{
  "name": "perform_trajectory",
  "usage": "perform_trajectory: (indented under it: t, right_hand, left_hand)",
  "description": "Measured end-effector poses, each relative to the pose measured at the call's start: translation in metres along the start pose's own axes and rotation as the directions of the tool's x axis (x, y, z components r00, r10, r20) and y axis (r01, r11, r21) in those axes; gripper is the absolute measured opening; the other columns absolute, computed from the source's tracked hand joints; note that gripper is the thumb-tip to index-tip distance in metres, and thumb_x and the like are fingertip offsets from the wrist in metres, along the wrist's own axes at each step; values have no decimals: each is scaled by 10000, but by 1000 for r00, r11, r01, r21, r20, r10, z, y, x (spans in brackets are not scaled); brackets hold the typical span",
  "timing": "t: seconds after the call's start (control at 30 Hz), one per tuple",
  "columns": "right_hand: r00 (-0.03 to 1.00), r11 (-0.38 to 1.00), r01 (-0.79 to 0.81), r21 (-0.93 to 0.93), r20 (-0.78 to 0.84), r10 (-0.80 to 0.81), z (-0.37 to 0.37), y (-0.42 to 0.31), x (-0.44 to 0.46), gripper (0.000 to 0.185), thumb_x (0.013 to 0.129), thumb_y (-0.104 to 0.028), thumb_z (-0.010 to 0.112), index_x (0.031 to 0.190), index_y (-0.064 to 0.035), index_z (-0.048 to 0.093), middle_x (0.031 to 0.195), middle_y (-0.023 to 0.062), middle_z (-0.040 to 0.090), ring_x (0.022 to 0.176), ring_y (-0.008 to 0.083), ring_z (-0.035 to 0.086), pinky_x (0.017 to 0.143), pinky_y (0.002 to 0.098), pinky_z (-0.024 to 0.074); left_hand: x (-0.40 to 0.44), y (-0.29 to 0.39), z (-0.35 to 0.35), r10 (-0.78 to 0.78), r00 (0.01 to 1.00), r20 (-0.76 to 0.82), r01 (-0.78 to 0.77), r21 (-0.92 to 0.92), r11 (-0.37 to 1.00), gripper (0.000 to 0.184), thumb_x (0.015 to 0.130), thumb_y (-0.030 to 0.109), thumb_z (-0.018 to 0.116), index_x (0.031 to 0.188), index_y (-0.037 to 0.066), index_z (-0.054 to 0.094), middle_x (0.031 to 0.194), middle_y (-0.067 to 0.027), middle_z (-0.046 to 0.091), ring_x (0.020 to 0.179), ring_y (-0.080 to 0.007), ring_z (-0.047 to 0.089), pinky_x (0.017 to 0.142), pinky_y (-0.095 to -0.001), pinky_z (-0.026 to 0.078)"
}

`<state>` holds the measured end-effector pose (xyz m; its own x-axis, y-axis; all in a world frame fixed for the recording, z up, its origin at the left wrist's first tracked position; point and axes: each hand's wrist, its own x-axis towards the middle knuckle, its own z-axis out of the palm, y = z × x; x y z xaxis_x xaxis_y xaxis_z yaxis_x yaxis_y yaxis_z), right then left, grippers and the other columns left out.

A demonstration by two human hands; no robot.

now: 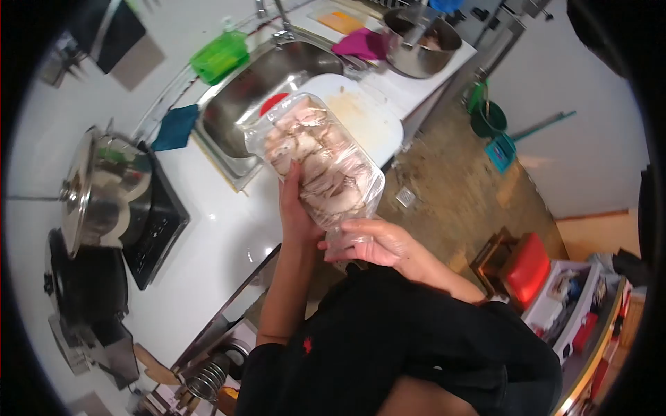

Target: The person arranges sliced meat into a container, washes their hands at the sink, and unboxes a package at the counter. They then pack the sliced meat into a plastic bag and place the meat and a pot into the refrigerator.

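A white tray of sliced meat point(322, 163), wrapped in clear plastic film, is held tilted above the counter, in front of the sink. My left hand point(298, 211) grips its near left side, with the thumb lying on top of the film. At the tray's near end, my right hand point(371, 243) has its fingers closed on a loose flap of the film. Behind the tray lies a white cutting board point(381, 128) with brownish stains, partly hidden by the tray.
A steel sink point(236, 118) holds something red. A steel pot point(423, 55) and a magenta cloth point(361, 44) are at the back. On the left, a large lidded pot point(125, 187) stands on a black stove point(163, 222). A red stool point(524, 270) stands on the floor.
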<state>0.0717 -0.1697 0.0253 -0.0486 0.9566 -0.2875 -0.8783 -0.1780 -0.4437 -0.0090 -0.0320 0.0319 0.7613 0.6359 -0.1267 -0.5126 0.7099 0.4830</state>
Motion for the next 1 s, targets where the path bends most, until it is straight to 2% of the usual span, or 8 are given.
perform_trajectory:
  t: [0.13,0.27,0.37,0.4,0.5,0.8,0.93,1.0]
  right_hand:
    - [953,731,-221,-645,-302,22,-4,-5,-26,242,929,-129,524,1110,27,564,963,141,632,820,224,633,700,315,512]
    - [947,152,143,-978,90,-309,-23,-1,-57,184,934,-148,532,1024,7,569,907,75,616,827,151,588,719,298,481]
    - [988,784,148,-602,132,-86,-34,-21,-89,207,928,-170,555,1024,11,580,917,71,622,871,167,586,784,317,478]
    - [953,713,210,-668,303,4,-54,-31,-98,261,918,-186,585,1094,6,590,1003,73,634,962,177,579,847,329,473]
    - [980,610,198,-767,175,-97,-142,-18,-122,404,891,-167,632,1252,-9,541,1201,74,582,1071,145,525,923,310,439]
    - [959,963,269,-5,89,-267,-174,-72,-325,484,846,-49,635,1285,40,451,1254,177,538,1109,231,573,934,331,487]
    - [917,956,287,55,-305,-257,-204,-78,-385,400,870,-34,569,1252,35,473,1228,166,559,1039,231,612,825,330,540]
    - [851,954,289,-83,-433,-296,-208,-89,-406,394,944,-207,454,1257,30,480,1226,179,561,1069,249,586,884,368,488]
  left_hand:
    - [4,-27,0,-14,1000,26,12,70,997,441,965,290,434,1290,-8,415,1200,-155,548,1066,-269,574,880,-400,505]
    - [-1,-42,28,-325,929,175,347,-113,931,456,967,335,418,1275,0,447,1170,-161,574,1029,-276,595,880,-401,505]
    - [-6,-64,46,-530,820,215,556,-81,827,456,962,334,433,1275,3,448,1158,-156,584,997,-266,612,874,-390,509]
    - [-11,-73,51,-581,776,247,606,-34,795,444,956,311,454,1276,2,446,1154,-150,586,996,-253,614,869,-379,512]
    - [-25,-101,79,-692,672,264,653,228,722,421,931,204,528,1285,-2,429,1142,-123,590,1002,-210,616,856,-340,517]
    - [-25,-256,151,-873,449,192,705,523,478,442,905,188,565,1274,-23,442,1135,-123,596,1059,-203,582,855,-339,510]
    - [-35,-327,197,-865,484,132,570,702,427,442,884,170,580,1260,-28,458,1145,-115,592,1051,-206,581,872,-338,491]
    - [-29,-353,219,-876,456,156,641,625,445,456,878,145,577,1280,-24,444,1163,-113,581,1041,-210,583,899,-343,473]
